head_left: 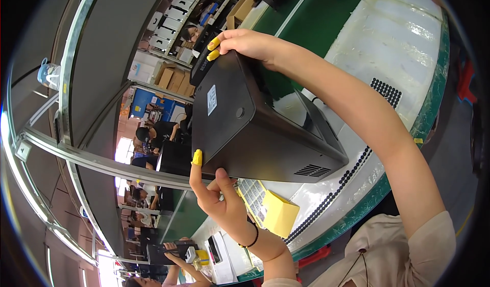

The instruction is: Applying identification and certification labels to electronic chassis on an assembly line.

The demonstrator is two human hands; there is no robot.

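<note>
Blk box, tilted, lies btwn L hand, part-curled, pinching near corner, & R hand, fingers bent, gripping far edge.

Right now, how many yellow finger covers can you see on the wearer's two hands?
3: an upper cover and a lower cover on the right hand, and a third cover on the left hand. Others may be hidden behind the black box.
</note>
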